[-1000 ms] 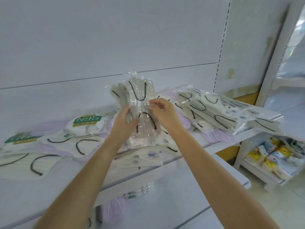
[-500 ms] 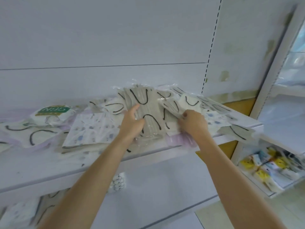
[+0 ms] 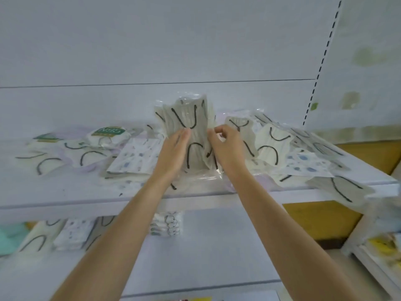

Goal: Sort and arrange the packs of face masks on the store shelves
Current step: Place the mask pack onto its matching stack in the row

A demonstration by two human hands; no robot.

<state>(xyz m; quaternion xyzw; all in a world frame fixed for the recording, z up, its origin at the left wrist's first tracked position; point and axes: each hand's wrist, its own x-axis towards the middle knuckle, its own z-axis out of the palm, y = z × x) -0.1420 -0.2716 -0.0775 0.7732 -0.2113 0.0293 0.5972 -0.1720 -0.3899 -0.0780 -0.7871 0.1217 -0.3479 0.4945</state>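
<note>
Standing upright on white metal shelf: bundle of clear-wrapped grey face-mask packs with black ear loops, held between both hands. Flat against its left side, left grip, fingers straight, released. On its right edge, right grip, fingers curled, pinching the wrap.

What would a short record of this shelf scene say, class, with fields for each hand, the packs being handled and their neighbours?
Left hand: straight fingers press the left face of the upright bundle of mask packs
Right hand: curled fingers pinch the bundle's right edge
Bundle: stands on end on the upper shelf, between both hands
Left of it: patterned pack lying flat; N95 pack farther left
Right of it: loose heap of packs, one overhanging the shelf edge
</note>
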